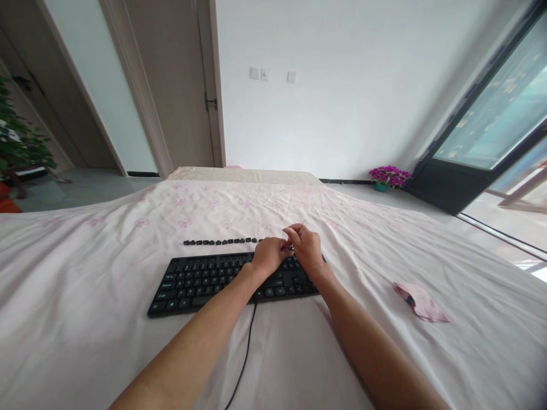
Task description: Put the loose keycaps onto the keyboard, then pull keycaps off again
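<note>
A black keyboard (192, 285) lies on the cloth in front of me, its cable running toward me. Over its upper right part my two hands meet. The fingers of my left hand (270, 255) are pinched together at a small dark piece too hidden to name. My right hand (305, 245) is closed just beside it, thumb and fingers pressed together. From its top sticks a thin wire loop (305, 222) that looks like a wire keycap puller. Behind the keyboard runs a row of loose black keycaps (217, 242), its right end hidden by my left hand.
A pale pink flowered cloth (102, 273) with folds covers the surface. To the right lies a crumpled pink fabric piece (423, 303). Beyond are a white wall, doors, a potted plant (21, 136) at left and purple flowers (390, 175) on the floor.
</note>
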The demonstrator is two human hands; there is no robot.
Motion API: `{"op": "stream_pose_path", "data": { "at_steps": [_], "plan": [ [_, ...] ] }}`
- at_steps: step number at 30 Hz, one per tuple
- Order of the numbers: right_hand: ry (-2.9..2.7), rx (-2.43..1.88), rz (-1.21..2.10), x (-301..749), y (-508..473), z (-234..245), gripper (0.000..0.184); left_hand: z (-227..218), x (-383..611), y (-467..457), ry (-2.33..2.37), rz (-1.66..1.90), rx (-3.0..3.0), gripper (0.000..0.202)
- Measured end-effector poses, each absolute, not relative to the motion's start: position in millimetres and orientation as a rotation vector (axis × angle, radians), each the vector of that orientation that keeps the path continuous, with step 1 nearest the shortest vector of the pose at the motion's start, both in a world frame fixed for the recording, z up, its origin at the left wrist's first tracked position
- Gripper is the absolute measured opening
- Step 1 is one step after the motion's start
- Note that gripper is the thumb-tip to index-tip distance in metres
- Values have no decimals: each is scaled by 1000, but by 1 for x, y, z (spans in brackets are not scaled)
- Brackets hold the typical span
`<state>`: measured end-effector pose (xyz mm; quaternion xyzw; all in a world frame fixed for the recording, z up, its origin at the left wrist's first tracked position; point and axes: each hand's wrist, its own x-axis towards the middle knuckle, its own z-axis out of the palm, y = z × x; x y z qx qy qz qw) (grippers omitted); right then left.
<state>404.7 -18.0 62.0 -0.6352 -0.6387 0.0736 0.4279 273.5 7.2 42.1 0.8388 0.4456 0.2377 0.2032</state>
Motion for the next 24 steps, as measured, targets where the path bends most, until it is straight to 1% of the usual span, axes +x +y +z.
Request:
{"op": "stream_pose_path", "data": {
  "at_steps": [5,11,15,17,21,24],
  "plan": [
    [-1612,-1615,145,404,-15,57,38,40,278,6,1345,653,2373,17],
    [-1575,-1555,76,402,-17,51,43,43,278,0,1296,645,2465,28],
    [-1546,-1517,67,400,-21,53,44,42,276,-4,1302,726,2449,33],
    [-1526,-1495,104,400,-22,56,45,41,275,-3,1263,768,2405,30],
    [-1405,-1417,289,399,-23,62,47,37,269,6,1045,834,2279,16],
    [-1311,-1338,402,398,-24,63,50,36,262,13,937,847,2200,17]
  ]
}}
